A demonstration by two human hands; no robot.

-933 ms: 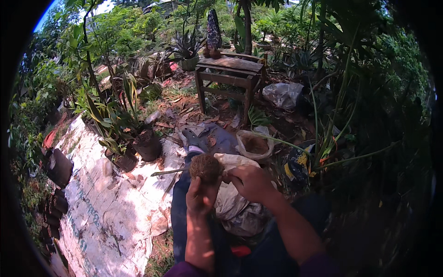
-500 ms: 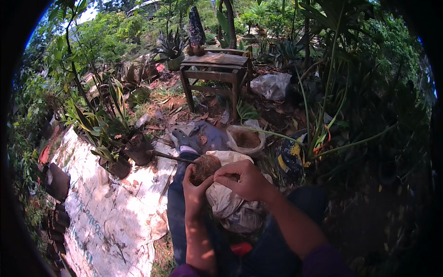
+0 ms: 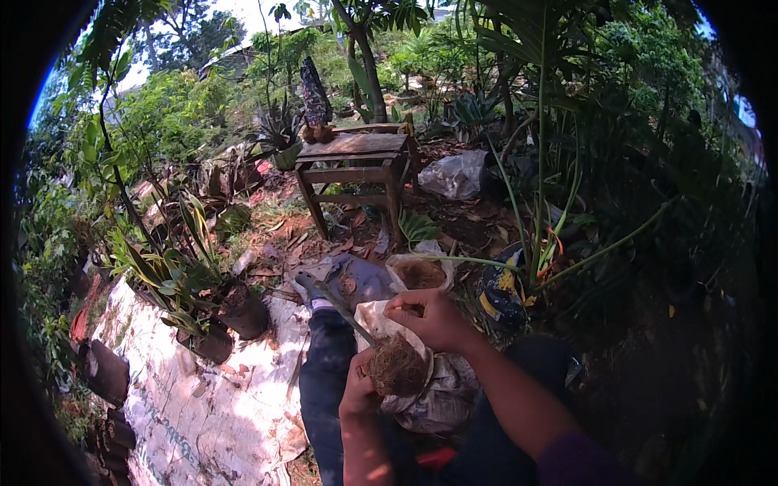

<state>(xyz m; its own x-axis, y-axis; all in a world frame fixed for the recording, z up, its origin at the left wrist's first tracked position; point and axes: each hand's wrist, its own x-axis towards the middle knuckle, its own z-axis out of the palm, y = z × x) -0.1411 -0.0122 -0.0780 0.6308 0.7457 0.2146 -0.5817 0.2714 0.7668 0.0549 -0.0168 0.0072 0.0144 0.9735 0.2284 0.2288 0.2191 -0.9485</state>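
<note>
Outdoors, seated among garden plants, legs in dark trousers point(image 3: 328, 381) stretched forward. Left hand point(image 3: 359, 393) clamped around a round brown fibrous clump of roots and husk point(image 3: 396, 368), held up over the lap. Right hand point(image 3: 433, 320) just above and behind it, fingers pinched together on a small tuft of the same fibre, near the edge of a crumpled whitish plastic sack point(image 3: 438, 389) lying on the lap. Just beyond, an open pale bag of brown husk point(image 3: 420, 274) on the ground. Left of the legs, a worn white woven tarp point(image 3: 186, 405) spread over the soil, with two dark plastic pots of striped green-yellow leaves point(image 3: 231, 320) standing at its far edge. Further back, a weathered brown wooden surface point(image 3: 361, 150) on four legs.
</note>
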